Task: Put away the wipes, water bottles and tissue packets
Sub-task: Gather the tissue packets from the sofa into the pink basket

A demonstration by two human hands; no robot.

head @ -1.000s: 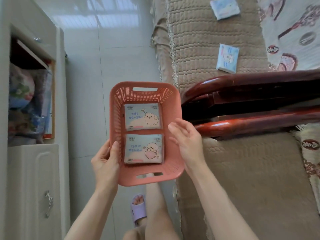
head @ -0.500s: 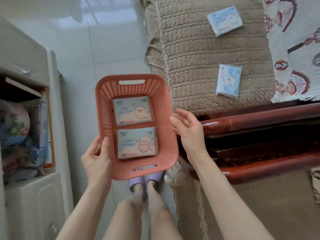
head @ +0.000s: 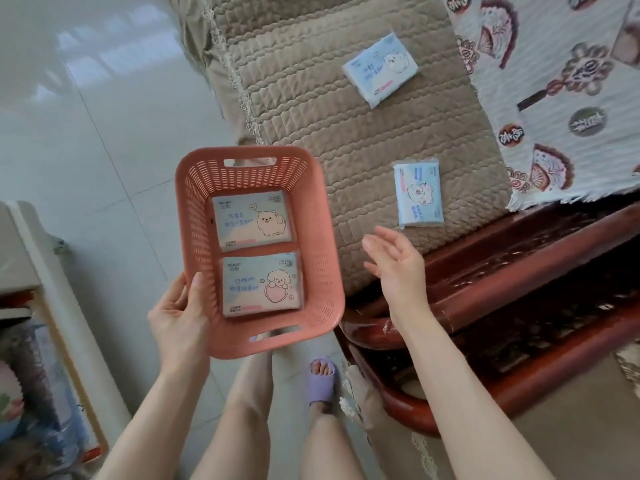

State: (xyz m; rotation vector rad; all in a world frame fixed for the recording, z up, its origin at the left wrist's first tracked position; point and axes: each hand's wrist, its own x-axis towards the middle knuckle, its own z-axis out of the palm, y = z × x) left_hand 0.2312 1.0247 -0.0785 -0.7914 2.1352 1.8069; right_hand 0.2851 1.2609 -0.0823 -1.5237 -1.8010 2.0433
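The scene was viewed through a single wide-angle camera worn on the head, aimed forward and steeply downward. The pink basket, left hand and right hand were framed close beneath it. The tiled floor and a slippered foot were seen directly below, with the quilted sofa seat ahead to the right.

Sofa seat: quilted tan pad, fringe along its left edge. Two pale blue packets lie flat on the pad, well apart. The near tissue packet lies close to the dark red wooden arm. The far tissue packet lies skewed. A fan-patterned cloth covers the pad's right side.
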